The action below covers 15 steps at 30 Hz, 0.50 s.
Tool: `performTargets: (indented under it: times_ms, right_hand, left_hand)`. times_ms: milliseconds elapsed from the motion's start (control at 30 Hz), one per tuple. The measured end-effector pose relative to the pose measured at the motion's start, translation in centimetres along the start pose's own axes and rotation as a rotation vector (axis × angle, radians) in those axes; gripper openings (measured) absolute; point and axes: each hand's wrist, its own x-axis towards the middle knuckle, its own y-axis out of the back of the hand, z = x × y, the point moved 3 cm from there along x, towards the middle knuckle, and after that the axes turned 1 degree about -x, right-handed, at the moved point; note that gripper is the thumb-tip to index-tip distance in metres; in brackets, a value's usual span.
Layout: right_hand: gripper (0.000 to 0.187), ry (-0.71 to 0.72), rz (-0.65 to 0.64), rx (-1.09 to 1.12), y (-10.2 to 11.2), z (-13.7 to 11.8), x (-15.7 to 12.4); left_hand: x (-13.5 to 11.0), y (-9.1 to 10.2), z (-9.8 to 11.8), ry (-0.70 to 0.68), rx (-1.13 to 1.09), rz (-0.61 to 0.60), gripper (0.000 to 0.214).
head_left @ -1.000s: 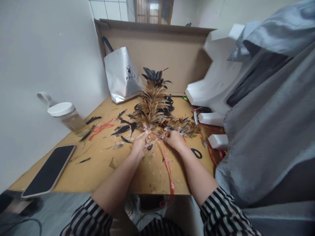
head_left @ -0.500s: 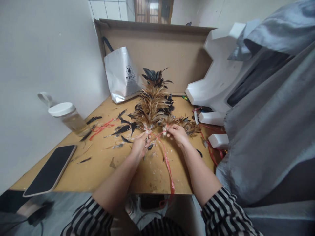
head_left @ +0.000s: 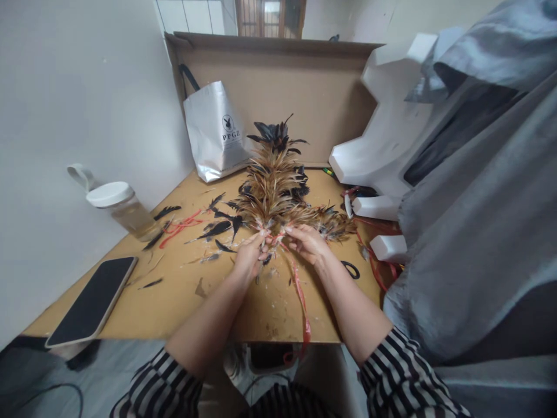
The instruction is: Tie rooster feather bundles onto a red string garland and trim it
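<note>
Feather spray stands on the desk, its base pinched between your left hand and right hand where red string trails off; many plumes look bound, loose black feathers lie scattered beside it.

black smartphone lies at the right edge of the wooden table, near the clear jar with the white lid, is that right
No. The black smartphone lies at the left edge of the wooden table, not the right, near the clear jar with the white lid, as the head view shows.
</note>
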Motion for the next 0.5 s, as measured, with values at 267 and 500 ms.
performTargets:
  times_ms: [267, 500]
  right_hand:
    - [0.027, 0.082, -0.009, -0.013, -1.3, 1.5, 0.5]
    - [0.027, 0.182, 0.068, -0.124, -1.1, 1.8, 0.8]
  left_hand:
    - [-0.2, -0.6, -0.3, -0.006, 0.057, -0.105, 0.032]
    - [-0.4, -0.8, -0.4, 0.030, 0.107, -0.070, 0.031]
